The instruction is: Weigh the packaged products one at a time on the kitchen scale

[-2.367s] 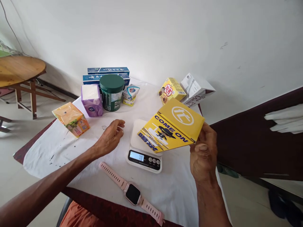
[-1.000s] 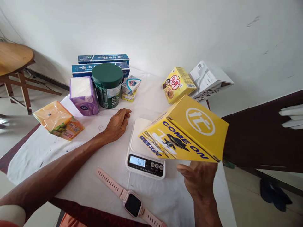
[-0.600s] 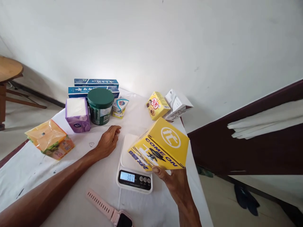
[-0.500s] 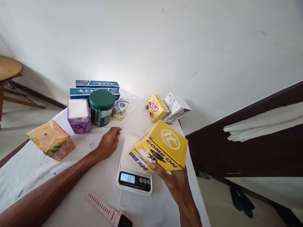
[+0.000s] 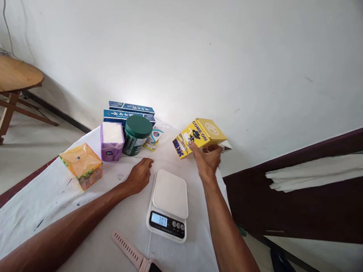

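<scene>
Gripping the yellow box [image 5: 198, 136] in the right hand [image 5: 208, 161] near the table's far edge; resting the left hand [image 5: 139, 176] loose and empty; risking a topple off the back.

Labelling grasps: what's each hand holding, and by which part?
Right hand holds the yellow box by its near lower edge. Left hand holds nothing, resting on the table.

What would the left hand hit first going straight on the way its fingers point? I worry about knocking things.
Probably the small white-and-blue soap packet beside the dark green round tub; the left hand rests flat, though depth is uncertain.
</scene>
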A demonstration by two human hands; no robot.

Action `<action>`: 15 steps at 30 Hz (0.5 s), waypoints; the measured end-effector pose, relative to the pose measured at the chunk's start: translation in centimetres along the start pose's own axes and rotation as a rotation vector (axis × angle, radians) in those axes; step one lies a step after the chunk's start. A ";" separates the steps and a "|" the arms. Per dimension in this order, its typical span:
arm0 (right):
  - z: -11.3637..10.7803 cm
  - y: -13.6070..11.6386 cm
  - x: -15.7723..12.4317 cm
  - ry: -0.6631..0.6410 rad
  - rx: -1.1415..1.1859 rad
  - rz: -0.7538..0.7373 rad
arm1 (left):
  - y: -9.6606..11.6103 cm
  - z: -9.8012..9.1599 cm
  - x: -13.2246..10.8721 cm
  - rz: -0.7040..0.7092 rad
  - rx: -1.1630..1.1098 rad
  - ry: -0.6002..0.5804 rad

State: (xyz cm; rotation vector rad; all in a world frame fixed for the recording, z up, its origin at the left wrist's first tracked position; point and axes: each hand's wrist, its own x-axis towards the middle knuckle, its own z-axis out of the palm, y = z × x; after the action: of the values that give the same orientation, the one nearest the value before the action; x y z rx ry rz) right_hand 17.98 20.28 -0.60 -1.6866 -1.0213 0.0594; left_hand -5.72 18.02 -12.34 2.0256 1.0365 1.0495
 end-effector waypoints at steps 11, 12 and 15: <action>8.2 2.9 1.2 0.012 -0.158 0.183 | 0.1 0.3 0.2 -0.036 0.014 -0.015; 8.1 3.0 1.2 -0.005 -0.155 0.171 | 0.1 0.3 0.2 -0.038 0.014 -0.015; 7.1 2.8 0.9 -0.045 -0.151 0.113 | 0.1 0.3 0.1 -0.032 0.014 -0.014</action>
State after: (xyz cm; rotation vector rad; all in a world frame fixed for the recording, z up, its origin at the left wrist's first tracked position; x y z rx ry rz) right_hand 16.56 26.23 -5.18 -1.8873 -0.9833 0.0964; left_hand -5.41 18.01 -12.34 2.0187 1.0682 1.0128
